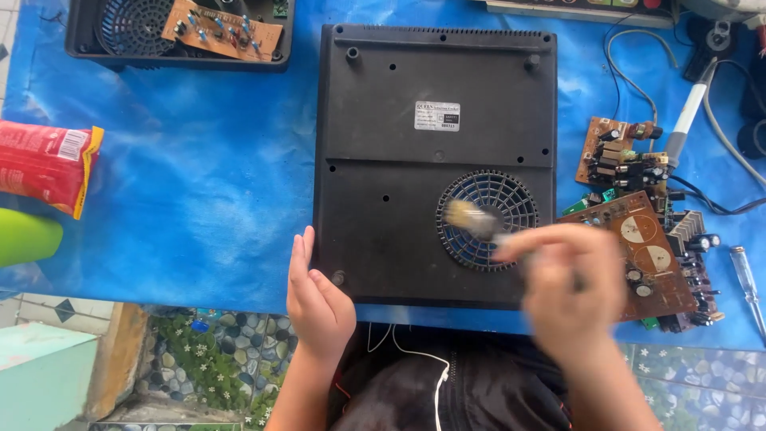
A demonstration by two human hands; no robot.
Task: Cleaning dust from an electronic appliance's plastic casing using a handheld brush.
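Observation:
A black flat appliance [399,152] lies upside down on the blue table cover, with a round fan grille [511,199] near its lower right. My left hand [317,299] rests flat against the appliance's lower left corner, fingers together. My right hand [568,279], blurred by motion, grips a small brush [471,219] whose pale bristles touch the fan grille.
Brown circuit boards [646,239] with capacitors lie right of the appliance, beside a soldering iron [688,116] and a screwdriver [748,286]. A black tray [179,36] holding a fan and a board sits at top left. A red packet [44,164] lies at the left edge.

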